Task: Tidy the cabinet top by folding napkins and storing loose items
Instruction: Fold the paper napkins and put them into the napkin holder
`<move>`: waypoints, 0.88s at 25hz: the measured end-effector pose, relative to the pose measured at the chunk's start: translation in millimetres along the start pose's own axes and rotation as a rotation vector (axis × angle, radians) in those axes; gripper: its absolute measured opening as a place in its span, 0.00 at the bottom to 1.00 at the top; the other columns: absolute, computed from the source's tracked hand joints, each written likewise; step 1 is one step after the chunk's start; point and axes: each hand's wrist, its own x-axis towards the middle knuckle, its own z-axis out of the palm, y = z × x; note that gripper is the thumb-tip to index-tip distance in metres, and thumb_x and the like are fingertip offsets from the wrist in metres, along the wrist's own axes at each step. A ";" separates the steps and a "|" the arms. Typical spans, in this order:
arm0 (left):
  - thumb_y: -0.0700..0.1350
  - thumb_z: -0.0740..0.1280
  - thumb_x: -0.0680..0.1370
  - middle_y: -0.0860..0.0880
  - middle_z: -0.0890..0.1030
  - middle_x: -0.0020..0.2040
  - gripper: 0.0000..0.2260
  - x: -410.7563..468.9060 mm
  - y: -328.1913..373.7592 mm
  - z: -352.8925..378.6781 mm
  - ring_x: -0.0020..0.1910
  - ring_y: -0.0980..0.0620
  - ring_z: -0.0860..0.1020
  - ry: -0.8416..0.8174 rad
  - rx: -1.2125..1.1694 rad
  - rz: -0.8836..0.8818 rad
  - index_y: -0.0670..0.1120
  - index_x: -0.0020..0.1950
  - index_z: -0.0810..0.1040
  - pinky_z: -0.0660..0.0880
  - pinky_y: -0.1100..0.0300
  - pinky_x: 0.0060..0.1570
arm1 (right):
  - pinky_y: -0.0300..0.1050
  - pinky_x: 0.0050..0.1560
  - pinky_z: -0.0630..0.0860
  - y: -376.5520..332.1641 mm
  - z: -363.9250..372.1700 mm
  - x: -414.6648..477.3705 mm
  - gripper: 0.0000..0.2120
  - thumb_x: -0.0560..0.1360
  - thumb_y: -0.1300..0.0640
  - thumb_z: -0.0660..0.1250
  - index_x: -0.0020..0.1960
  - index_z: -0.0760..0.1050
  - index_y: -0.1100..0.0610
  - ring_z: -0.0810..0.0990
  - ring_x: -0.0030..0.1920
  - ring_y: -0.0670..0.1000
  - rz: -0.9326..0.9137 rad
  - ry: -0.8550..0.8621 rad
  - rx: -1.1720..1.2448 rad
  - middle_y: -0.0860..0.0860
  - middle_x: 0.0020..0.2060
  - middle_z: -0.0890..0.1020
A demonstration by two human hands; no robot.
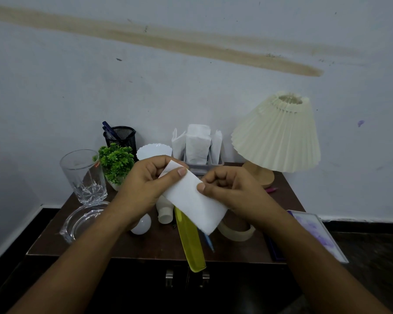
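Observation:
A folded white napkin (192, 200) hangs in the air above the dark wooden cabinet top (159, 243). My left hand (143, 184) pinches its upper end between thumb and fingers. My right hand (227, 189) pinches its right edge with the thumb. Behind them a holder (200, 164) carries several white napkins (197, 143) upright. Loose on the cabinet lie a yellow comb (190, 245) overhanging the front edge, a blue pen (209, 242), a white bulb (142, 224), a white tube (165, 213) and a tape roll (236, 232).
A drinking glass (83, 175), a glass ashtray (82, 219), a small green plant (116, 162), a black mesh pen cup (120, 137) and a white bowl (153, 150) stand at the left and back. A pleated lamp (277, 137) stands at the right, a picture frame (318, 234) beside it.

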 end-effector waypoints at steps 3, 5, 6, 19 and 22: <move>0.42 0.70 0.78 0.45 0.87 0.46 0.06 -1.8 -1.1 0.2 0.44 0.53 0.84 -0.022 0.009 -0.032 0.42 0.51 0.84 0.78 0.62 0.41 | 0.45 0.44 0.81 0.8 3.1 0.8 0.06 0.78 0.57 0.71 0.48 0.82 0.61 0.85 0.46 0.55 -0.011 0.018 0.014 0.55 0.44 0.86; 0.43 0.71 0.77 0.44 0.86 0.45 0.06 -3.3 -1.0 1.2 0.45 0.49 0.84 -0.081 0.021 -0.033 0.42 0.51 0.84 0.80 0.59 0.43 | 0.45 0.45 0.81 -0.7 5.2 0.3 0.08 0.79 0.56 0.70 0.50 0.82 0.61 0.85 0.47 0.54 -0.002 -0.004 0.055 0.55 0.45 0.86; 0.44 0.71 0.76 0.44 0.86 0.46 0.07 -4.2 -0.7 2.4 0.46 0.48 0.84 -0.110 0.027 -0.031 0.42 0.50 0.85 0.80 0.57 0.44 | 0.46 0.46 0.82 -1.8 6.5 -0.1 0.09 0.79 0.55 0.70 0.51 0.82 0.61 0.86 0.47 0.53 0.000 -0.019 0.058 0.54 0.45 0.86; 0.47 0.67 0.81 0.43 0.86 0.42 0.10 -1.1 -1.1 -1.4 0.41 0.51 0.81 0.077 0.065 0.003 0.46 0.45 0.87 0.76 0.59 0.40 | 0.52 0.43 0.80 7.6 7.7 3.0 0.09 0.81 0.56 0.67 0.46 0.81 0.60 0.84 0.42 0.55 -0.006 -0.042 -0.077 0.56 0.42 0.85; 0.48 0.67 0.81 0.41 0.85 0.44 0.11 0.4 -2.4 -9.1 0.43 0.47 0.81 0.157 0.017 -0.028 0.47 0.46 0.87 0.75 0.52 0.44 | 0.65 0.47 0.81 9.6 5.6 2.9 0.07 0.80 0.56 0.67 0.47 0.82 0.59 0.84 0.43 0.61 0.010 -0.055 -0.045 0.59 0.41 0.85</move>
